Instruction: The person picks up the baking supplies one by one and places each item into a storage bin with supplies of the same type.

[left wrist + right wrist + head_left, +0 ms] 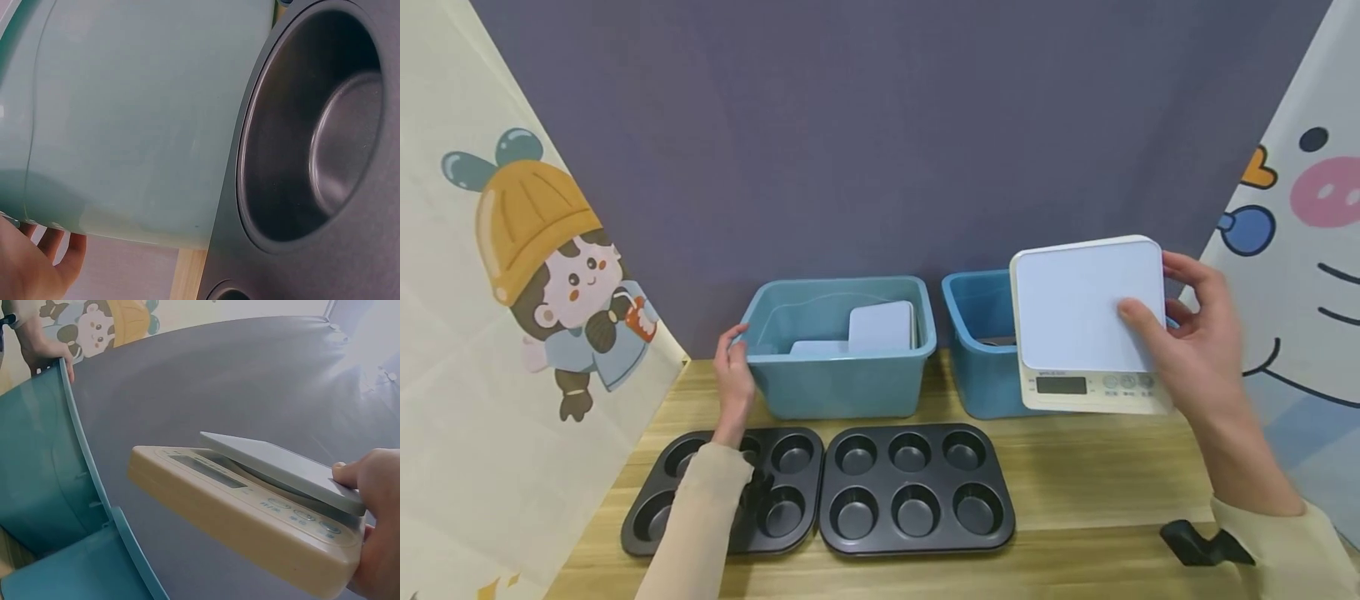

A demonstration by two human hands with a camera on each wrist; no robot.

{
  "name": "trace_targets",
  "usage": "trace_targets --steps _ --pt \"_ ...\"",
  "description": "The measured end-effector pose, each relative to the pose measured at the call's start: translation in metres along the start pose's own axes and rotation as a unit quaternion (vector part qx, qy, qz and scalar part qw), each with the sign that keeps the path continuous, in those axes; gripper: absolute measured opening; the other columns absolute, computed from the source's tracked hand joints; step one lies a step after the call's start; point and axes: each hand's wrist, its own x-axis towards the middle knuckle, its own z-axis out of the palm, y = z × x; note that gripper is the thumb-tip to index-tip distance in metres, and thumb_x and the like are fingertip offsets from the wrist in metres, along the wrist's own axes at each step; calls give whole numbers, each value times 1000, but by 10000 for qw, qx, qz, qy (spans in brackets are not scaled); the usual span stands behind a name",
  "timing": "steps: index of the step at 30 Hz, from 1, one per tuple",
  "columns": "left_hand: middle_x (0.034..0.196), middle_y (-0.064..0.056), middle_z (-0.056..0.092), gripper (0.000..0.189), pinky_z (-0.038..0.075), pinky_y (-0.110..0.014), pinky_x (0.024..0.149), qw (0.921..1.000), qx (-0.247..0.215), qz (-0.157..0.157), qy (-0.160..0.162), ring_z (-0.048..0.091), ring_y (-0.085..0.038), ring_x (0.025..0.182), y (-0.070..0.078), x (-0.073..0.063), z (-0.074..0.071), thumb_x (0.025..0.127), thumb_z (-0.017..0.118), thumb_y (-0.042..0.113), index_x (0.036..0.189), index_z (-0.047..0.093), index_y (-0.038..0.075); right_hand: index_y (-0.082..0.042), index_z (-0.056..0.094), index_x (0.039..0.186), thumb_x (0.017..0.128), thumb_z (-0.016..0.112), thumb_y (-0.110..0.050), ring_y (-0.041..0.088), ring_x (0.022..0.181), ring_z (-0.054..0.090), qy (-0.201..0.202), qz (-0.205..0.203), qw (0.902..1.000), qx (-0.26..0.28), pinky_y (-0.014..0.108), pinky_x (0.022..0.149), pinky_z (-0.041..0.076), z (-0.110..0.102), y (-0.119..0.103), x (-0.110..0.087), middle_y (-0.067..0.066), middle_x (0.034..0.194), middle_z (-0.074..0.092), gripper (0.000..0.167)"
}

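My right hand [1206,350] holds a white kitchen scale [1086,304] by its right edge, thumb on the weighing plate and fingers behind. The scale is raised in front of the right blue bin [988,383], its display and buttons along the lower edge. In the right wrist view the scale [244,519] shows its cream side and grey plate. My left hand [734,379] grips the left end of the light blue bin [842,387] at its rim. Inside that bin are white, flat, boxy things [882,327]. The left wrist view shows the left hand's fingers [74,253] against the bin wall.
Two dark muffin tins, the left one [782,508] under my left forearm and the right one [916,533], lie on the wooden table [1090,500] in front of the bins. A grey backdrop [880,150] stands behind, with printed panels at both sides.
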Motion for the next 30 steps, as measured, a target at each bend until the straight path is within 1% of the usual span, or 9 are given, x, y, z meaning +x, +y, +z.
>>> trace_targets --steps 2,6,14,22,26,30 --pt "143 -14 53 36 32 -46 111 10000 11 -10 -9 45 -27 133 0 -1 -1 103 37 12 132 57 5 -22 45 145 89 70 -3 7 82 58 16 -16 10000 2 9 61 51 4 -3 0 -10 134 46 64" --pt "143 -14 53 36 33 -46 109 10000 81 -6 -17 46 -27 130 1 -3 -3 103 37 13 131 57 6 -22 46 145 90 71 -7 8 85 58 34 -32 10000 -43 9 62 50 11 -9 1 -11 136 46 62" --pt "142 -14 54 36 32 -44 109 10000 43 8 -39 46 -27 131 1 -2 -5 103 36 13 131 56 4 -25 44 145 91 71 -16 10 88 57 7 7 10000 -60 10 62 51 26 -27 5 -7 139 46 61" --pt "142 -16 53 36 32 -45 109 10000 54 -4 -39 46 -28 130 3 -5 -6 103 36 12 131 56 3 -23 44 145 92 69 -14 12 88 59 -122 -271 9991 318 13 62 53 41 -35 13 -9 135 45 60" --pt "142 -15 53 36 32 -46 109 10000 54 -21 -40 46 -27 128 5 -5 -6 103 36 13 131 56 4 -23 44 145 92 69 -13 11 88 60 -107 -309 9984 466 14 62 54 48 -37 14 -9 135 45 59" --pt "142 -15 53 36 33 -44 108 10000 72 -33 -39 47 -26 126 5 -5 -6 102 37 14 131 56 5 -22 44 145 93 68 -12 10 88 60 -85 -310 9977 601 14 62 54 53 -39 14 -8 134 45 58"
